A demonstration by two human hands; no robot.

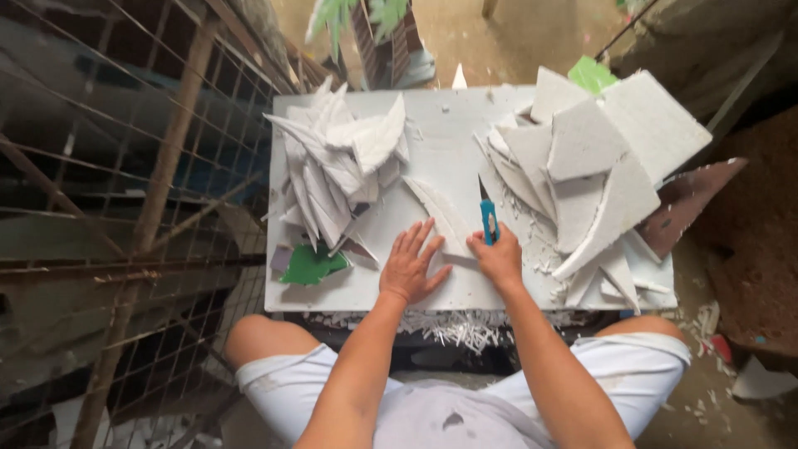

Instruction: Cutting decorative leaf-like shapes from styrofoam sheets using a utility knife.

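Cutting foam on a white table (349,287): right hand (499,256) clenches a blue utility knife (489,218).
Left hand (411,264), fingers spread flat, pins the curved foam strip (440,214), which runs diagonally up-left between both hands.

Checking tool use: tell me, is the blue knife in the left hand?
No, the right hand grips the knife; the left hand lies flat on the foam strip.
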